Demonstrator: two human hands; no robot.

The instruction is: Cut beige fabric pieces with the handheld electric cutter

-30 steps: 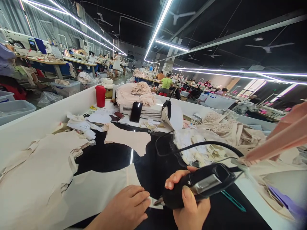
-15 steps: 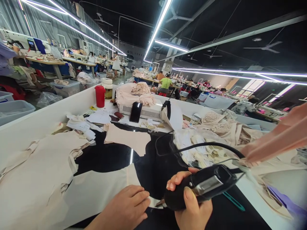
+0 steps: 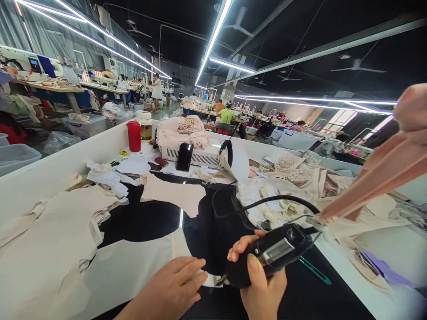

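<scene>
My right hand (image 3: 262,289) is wrapped round a black corded hand tool (image 3: 267,260) with a metal plate on its side; its tip points down-left at the edge of a pale fabric sheet (image 3: 130,266). My left hand (image 3: 171,289) lies flat, fingers out, on that sheet just left of the tool's tip. The sheet rests on a black table top (image 3: 147,220). The tool's black cord (image 3: 276,200) loops back over a heap of fabric scraps (image 3: 267,204).
Beige cut pieces (image 3: 43,240) pile at the left, another piece (image 3: 173,195) lies mid-table. A white box (image 3: 203,156) with folded fabric, a phone (image 3: 184,156), a red bottle (image 3: 134,136) stand at the back. A peach strip (image 3: 376,178) hangs at right. Other workers sit far behind.
The view has shifted slightly; the hands and tool sit a little further left. The peach strip at right has risen higher. My hands keep the same pose on sheet and tool.
</scene>
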